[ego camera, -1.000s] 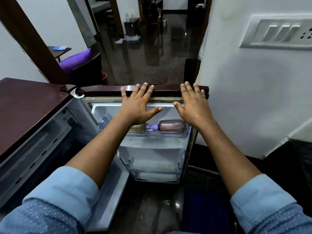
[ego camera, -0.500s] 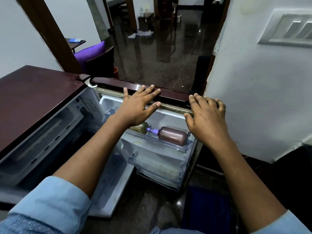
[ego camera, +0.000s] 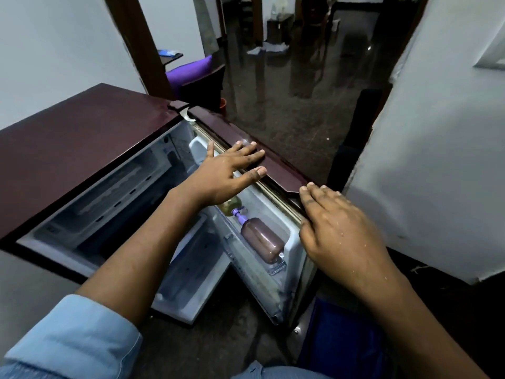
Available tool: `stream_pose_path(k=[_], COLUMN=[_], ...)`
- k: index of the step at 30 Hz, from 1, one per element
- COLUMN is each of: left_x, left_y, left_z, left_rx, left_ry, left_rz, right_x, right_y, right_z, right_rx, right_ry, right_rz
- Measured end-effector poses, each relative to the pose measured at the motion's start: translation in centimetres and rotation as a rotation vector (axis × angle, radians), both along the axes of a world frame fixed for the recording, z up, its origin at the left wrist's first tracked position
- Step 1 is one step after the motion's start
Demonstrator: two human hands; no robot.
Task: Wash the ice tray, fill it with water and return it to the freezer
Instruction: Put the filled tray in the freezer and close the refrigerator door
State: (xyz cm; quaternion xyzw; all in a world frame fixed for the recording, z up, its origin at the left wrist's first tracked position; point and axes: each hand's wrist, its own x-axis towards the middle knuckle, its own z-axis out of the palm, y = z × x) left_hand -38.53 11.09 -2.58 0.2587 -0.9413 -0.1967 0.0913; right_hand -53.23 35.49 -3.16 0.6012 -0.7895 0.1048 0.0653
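Our two hands lie flat with straight fingers and hold nothing: our left hand (ego camera: 218,175) on the top edge of the half-open dark red fridge door (ego camera: 276,166), our right hand (ego camera: 337,231) on its near corner. The door's shelf (ego camera: 278,266) holds two bottles, one brown plastic bottle with a purple pump (ego camera: 262,240) and one yellow-green bottle (ego camera: 232,207). We cannot see the ice tray.

No text, brand or number can be read. A sticker (ego camera: 178,144) on the inner wall of the fridge (ego camera: 82,149), just left of the door (ego camera: 276,170) hinge, carries fine print too blurred to make out. The bottle (ego camera: 262,240) in the door shelf shows no legible label.
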Motion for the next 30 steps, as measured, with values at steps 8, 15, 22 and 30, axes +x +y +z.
stream_pose_path(k=[8, 15, 22, 30], left_x=[3.5, 6.9, 10.0, 14.8], left_y=[1.3, 3.2, 5.7, 12.5], left_z=[1.0, 1.3, 2.2, 2.7], left_rx=[-0.018, -0.082, -0.1, 0.001], left_ry=[-0.034, -0.165, -0.231, -0.144], left_rz=[0.118, 0.254, 0.317, 0.47], right_x=[4.3, 6.6, 8.0, 9.9], right_y=[0.6, -0.1, -1.1, -3.5], right_z=[-0.1, -0.1, -0.4, -1.8], right_rx=[-0.079, -0.068, -0.046, -0.146], right_ry=[-0.113, -0.244, -0.317, -0.39], right_rz=[0.156, 0.335, 0.5, 0.735])
